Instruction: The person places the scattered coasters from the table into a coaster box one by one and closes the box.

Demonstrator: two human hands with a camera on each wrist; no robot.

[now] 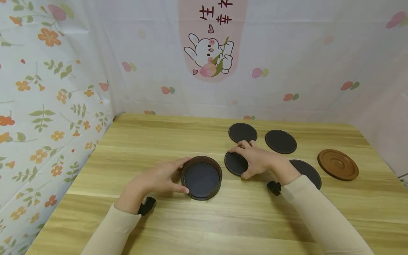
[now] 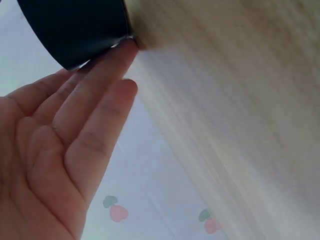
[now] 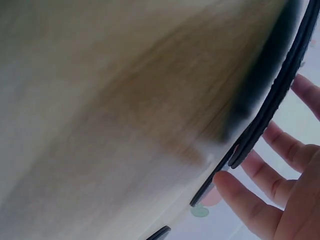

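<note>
Sleeves [image 1: 325,214]; wide left grip [image 1: 160,178] clasps round brown-walled holder [image 1: 201,160], wide right grip [image 1: 258,159] black coaster [image 1: 235,163].

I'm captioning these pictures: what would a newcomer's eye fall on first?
Likely the rabbit drawing on the cloth behind the table. Next, at mid-table, the left hand holds a dark round holder, the right hand a black disc. A brown disc stands out at the table's right.

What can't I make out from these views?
Coaster under the right hand: head view, partly covered by the right hand.
Coaster behind the right arm: head view, partly covered by the right arm.
Holder: left wrist view, cut off by the top edge.
Dark writing: head view, cut off by the top edge.
Tabletop: right wrist view, blurred.
</note>
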